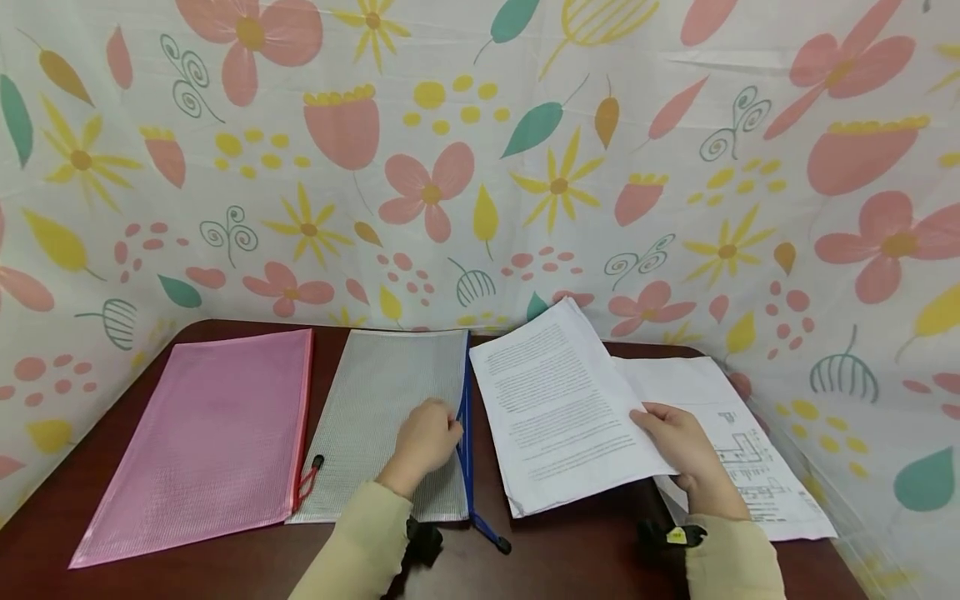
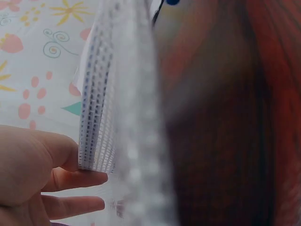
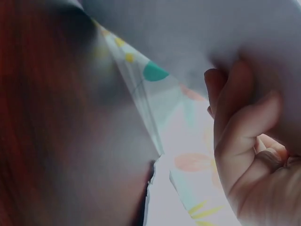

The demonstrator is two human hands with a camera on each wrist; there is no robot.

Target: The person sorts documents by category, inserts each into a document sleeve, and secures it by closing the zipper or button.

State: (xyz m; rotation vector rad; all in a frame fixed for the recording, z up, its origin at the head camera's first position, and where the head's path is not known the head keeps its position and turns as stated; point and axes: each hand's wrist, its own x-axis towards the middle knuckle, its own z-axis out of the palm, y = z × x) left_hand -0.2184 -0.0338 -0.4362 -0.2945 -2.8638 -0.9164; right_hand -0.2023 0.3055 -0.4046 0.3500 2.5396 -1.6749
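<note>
A grey mesh zipper document bag with a blue zipper edge lies in the middle of the table. My left hand pinches the bag's upper layer near that edge; the left wrist view shows the mesh layer between thumb and fingers, raised into a gap. My right hand grips a stack of printed paper by its right edge, thumb on top. Seen from the right wrist, the fingers curl against the underside of the paper. The stack tilts just right of the bag.
To the left lies a pink mesh zipper bag with a red zipper edge, its pull cord overlapping the grey bag. More paper with printed diagrams lies at the right, partly under the held stack. A flower-patterned curtain rises behind the dark table.
</note>
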